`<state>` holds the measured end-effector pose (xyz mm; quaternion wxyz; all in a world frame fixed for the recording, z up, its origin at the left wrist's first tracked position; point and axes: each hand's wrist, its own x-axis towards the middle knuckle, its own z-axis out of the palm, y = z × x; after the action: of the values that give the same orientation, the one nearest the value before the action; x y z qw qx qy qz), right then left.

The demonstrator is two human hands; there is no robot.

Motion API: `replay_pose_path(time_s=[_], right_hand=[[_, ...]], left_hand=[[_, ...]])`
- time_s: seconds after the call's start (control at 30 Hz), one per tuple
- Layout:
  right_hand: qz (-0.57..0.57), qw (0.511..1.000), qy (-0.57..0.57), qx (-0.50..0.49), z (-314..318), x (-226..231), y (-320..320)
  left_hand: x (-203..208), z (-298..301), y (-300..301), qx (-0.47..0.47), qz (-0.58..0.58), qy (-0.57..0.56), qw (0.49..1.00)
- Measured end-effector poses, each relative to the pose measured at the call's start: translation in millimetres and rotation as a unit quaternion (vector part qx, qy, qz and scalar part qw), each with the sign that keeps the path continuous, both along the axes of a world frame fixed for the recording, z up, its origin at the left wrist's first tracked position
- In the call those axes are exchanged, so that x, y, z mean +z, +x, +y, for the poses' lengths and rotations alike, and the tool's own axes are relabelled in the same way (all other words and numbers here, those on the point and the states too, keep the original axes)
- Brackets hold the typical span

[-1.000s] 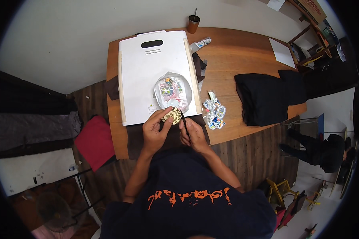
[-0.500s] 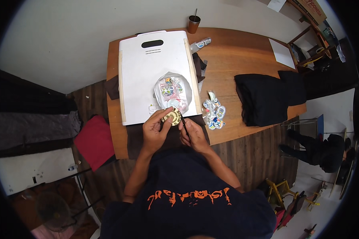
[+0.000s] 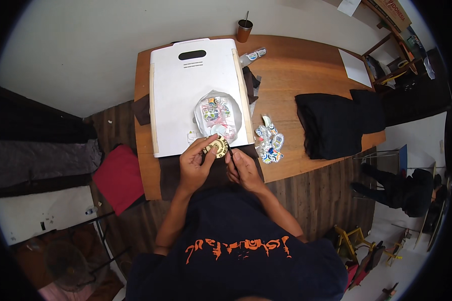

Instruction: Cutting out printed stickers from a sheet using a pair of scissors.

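My left hand [image 3: 194, 164] pinches a round cream disc [image 3: 219, 151] with dark print between thumb and fingers, near the front edge of the white board. Close beside the disc's right edge, my right hand [image 3: 245, 169] is closed on a slim black tool [image 3: 230, 150]; its kind is too small and covered to make out. Just beyond both hands, a round white container [image 3: 239, 120] holds colourful printed pieces and clear plastic. Right of the board lies a loose heap of blue, white and yellow round cut-outs [image 3: 270, 144].
The white board [image 3: 173, 95] with a slot handle rests on the wooden table [image 3: 296, 65]. A brown cup [image 3: 244, 33] stands at the back, a plastic packet [image 3: 255, 55] nearer. Folded black cloth [image 3: 331, 125] lies right. Another person [image 3: 407, 190] is at far right.
The disc has turned slightly between my left fingers. Both hands stay in nearly the same place, and the rest looks unchanged.
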<state>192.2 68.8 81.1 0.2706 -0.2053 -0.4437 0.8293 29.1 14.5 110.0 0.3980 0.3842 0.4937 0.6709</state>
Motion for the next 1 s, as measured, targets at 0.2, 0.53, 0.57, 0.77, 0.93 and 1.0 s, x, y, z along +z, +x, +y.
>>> replay_pose_path(time_s=[0.2, 0.53, 0.57, 0.77, 0.93, 1.0], right_hand=[[0.005, 1.0, -0.007, 0.002, 1.0, 0.5, 1.3], [-0.007, 1.0, 0.012, 0.007, -0.3, -3.0, 2.7], [-0.007, 1.0, 0.01, 0.006, -0.5, -3.4, 2.8], [-0.007, 1.0, 0.002, 0.002, -1.2, -4.3, 2.3], [-0.01, 1.0, 0.013, 0.002, -0.2, -3.4, 2.8], [-0.012, 1.0, 0.017, 0.002, -0.3, -3.2, 3.3]], left_hand=[[1.7, -0.3, -0.1, 0.007, 0.0, -0.003, 1.0], [-1.9, -1.5, -1.7, 0.007, 0.011, -0.013, 1.0], [-1.8, -1.7, -1.7, 0.008, 0.011, -0.013, 1.0], [-2.4, -2.1, -1.7, 0.01, 0.018, -0.009, 1.0], [-1.7, -2.2, -1.9, 0.01, 0.025, -0.014, 1.0], [-1.5, -1.8, -1.8, 0.008, 0.028, -0.013, 0.999]])
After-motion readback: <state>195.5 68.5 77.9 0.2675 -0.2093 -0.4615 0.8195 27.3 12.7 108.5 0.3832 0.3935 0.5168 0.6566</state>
